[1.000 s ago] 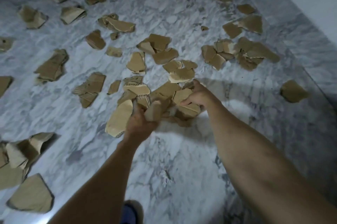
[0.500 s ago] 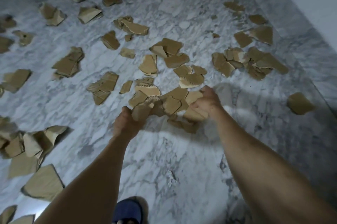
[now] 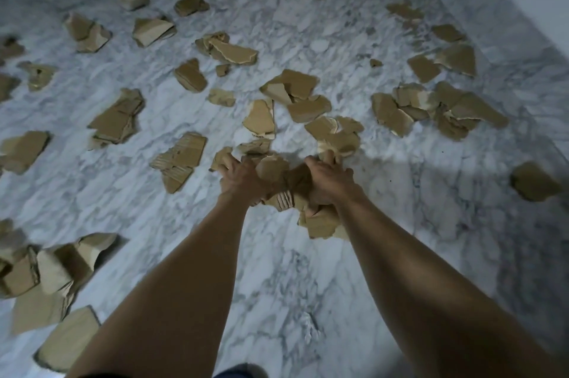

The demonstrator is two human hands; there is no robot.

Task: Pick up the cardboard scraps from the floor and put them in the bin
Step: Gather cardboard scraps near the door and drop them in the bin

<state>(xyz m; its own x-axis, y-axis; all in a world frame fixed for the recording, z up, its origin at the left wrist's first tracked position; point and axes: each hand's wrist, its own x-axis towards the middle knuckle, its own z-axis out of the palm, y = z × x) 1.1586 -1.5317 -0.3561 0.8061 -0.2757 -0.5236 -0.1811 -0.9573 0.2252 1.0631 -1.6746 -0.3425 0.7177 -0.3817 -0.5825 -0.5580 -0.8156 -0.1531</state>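
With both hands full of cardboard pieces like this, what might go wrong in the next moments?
1. The bundle of scraps between the left hand and the right hand looks loose; the piece hanging under the right wrist may fall.
2. No bin is in view, so the carry may shed pieces.
3. Scraps lie all over the marble floor; a foot could slip on one.

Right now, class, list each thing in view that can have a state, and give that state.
left hand: grips scraps
right hand: grips scraps
gathered bundle of scraps: pressed between both hands
scattered scraps: lying loose on the marble floor
bin: not in view
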